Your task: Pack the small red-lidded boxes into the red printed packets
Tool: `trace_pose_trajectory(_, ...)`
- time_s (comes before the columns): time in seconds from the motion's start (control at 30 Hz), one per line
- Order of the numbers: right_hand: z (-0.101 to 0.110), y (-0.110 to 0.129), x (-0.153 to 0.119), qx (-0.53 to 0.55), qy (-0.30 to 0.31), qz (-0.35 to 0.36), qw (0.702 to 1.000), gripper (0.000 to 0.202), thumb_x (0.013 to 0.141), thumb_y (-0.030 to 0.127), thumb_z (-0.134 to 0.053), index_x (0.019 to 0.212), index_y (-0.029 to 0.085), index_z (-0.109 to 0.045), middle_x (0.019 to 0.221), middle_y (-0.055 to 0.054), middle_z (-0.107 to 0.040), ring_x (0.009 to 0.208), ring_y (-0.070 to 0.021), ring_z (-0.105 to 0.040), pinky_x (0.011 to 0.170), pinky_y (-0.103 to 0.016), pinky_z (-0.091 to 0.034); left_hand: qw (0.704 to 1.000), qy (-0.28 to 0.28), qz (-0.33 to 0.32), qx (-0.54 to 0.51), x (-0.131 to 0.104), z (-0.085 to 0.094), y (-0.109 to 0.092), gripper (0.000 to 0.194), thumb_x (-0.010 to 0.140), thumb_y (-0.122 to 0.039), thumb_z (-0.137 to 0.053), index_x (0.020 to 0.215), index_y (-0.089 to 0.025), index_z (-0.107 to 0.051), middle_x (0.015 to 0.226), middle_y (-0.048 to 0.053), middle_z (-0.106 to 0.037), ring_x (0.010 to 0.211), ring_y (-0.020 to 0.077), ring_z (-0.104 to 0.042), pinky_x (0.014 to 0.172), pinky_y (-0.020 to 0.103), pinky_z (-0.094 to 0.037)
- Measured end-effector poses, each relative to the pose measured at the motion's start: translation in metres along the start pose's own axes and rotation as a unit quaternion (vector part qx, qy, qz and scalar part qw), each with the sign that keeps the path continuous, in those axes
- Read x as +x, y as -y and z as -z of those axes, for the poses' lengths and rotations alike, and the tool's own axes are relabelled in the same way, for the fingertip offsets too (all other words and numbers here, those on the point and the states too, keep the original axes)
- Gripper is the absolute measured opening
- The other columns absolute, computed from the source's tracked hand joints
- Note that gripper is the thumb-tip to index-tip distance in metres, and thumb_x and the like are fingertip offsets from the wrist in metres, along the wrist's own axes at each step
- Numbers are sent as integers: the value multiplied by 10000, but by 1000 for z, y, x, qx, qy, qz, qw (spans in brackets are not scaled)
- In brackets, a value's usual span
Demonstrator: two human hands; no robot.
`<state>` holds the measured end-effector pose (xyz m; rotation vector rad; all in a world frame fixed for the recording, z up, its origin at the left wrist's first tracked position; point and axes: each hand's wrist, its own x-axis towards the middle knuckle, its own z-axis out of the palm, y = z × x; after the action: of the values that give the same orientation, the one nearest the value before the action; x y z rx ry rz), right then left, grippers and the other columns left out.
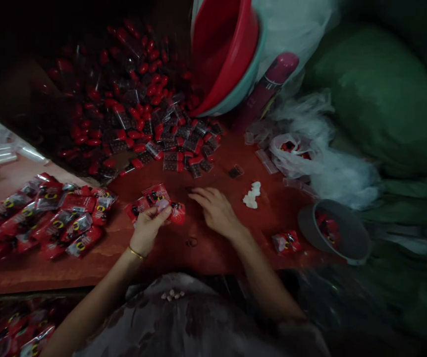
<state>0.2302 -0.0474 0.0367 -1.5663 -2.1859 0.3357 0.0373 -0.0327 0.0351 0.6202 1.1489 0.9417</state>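
My left hand (147,224), with a gold bangle at the wrist, pinches a small red printed packet (177,213). A pale pinkish spot shows by its thumb, too blurred to name. Behind that hand, more red printed packets (156,192) lie on the red tabletop (213,255). My right hand (216,209) is to the right, palm down with fingers stretched out low over the table, and nothing can be made out in it. A small dark ring-like item (191,242) lies between the two forearms.
Red-capped clear pouches (139,119) are heaped at the back. Filled red packets (50,213) pile up at left. A red basin (223,54), a dark pink spray can (267,89), white crumpled scraps (252,195), plastic bags (343,173) and a grey bucket (332,230) stand at right.
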Motion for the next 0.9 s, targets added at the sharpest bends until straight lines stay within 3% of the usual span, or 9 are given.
trace_pose_trajectory(0.07,19,-19,11,-79,120,83,986,535,768,26,-417,1249,243,-508,1373,-49,-446,1231,-256,-356,937,-411,-326,999,12,25,-15,1,2,-7,361,448,-384,-821,675,-138,-686,620,1,-670,550,104,-588,570,231,-501)
trace_pose_trajectory(0.13,30,-30,19,-119,194,138,964,509,762,36,-439,1219,239,-534,1358,-50,-460,1223,-259,-353,923,-403,-308,998,30,48,-25,2,2,-10,368,438,-405,-822,631,-131,-671,583,11,-661,537,110,-597,582,240,-509)
trace_pose_trajectory(0.2,36,-37,22,-141,222,160,951,458,756,57,-466,1170,223,-568,1305,-66,-506,1164,-255,-400,901,-388,-304,996,47,67,-32,2,2,-10,368,452,-416,-817,619,-127,-661,577,23,-662,550,123,-615,606,252,-515)
trace_pose_trajectory(0.3,41,-48,16,-173,215,136,952,414,741,92,-522,1137,198,-583,1202,-105,-562,1029,-247,-478,850,-373,-320,993,60,89,-44,2,3,-9,361,477,-400,-813,660,-128,-664,631,38,-683,579,132,-632,618,259,-514)
trace_pose_trajectory(0.43,43,-62,-2,-164,159,43,972,233,784,244,-580,999,161,-613,932,-117,-640,862,-241,-542,746,-347,-371,993,51,99,-43,2,2,-7,385,467,-386,-821,705,-122,-673,653,42,-689,583,127,-626,603,251,-505)
trace_pose_trajectory(0.57,31,-44,-28,28,26,-110,993,219,822,376,-541,935,194,-587,746,-32,-643,572,-151,-543,551,-265,-405,997,14,74,-30,1,-3,-4,366,452,-387,-823,669,-129,-682,625,20,-679,559,107,-601,600,239,-491)
trace_pose_trajectory(0.7,13,4,-49,247,-99,-204,942,182,835,378,-514,893,208,-550,676,10,-617,542,-126,-563,482,-222,-432,999,-12,37,-14,-2,-10,-4,383,412,-396,-828,652,-128,-697,611,16,-670,566,107,-586,585,228,-476)
trace_pose_trajectory(0.8,4,31,-54,288,-140,-224,920,162,819,358,-542,869,205,-557,656,18,-595,531,-115,-548,492,-216,-450,1000,-12,10,4,-4,-13,-3,364,436,-391,-820,662,-129,-707,605,12,-663,559,105,-565,586,229,-462)
trace_pose_trajectory(0.9,-2,42,-53,290,-162,-234,914,150,806,344,-557,848,200,-564,671,13,-584,549,-114,-535,520,-221,-462,998,10,-36,41,-4,-12,-1,296,531,-385,-781,663,-129,-711,582,-4,-642,537,89,-522,568,213,-426)
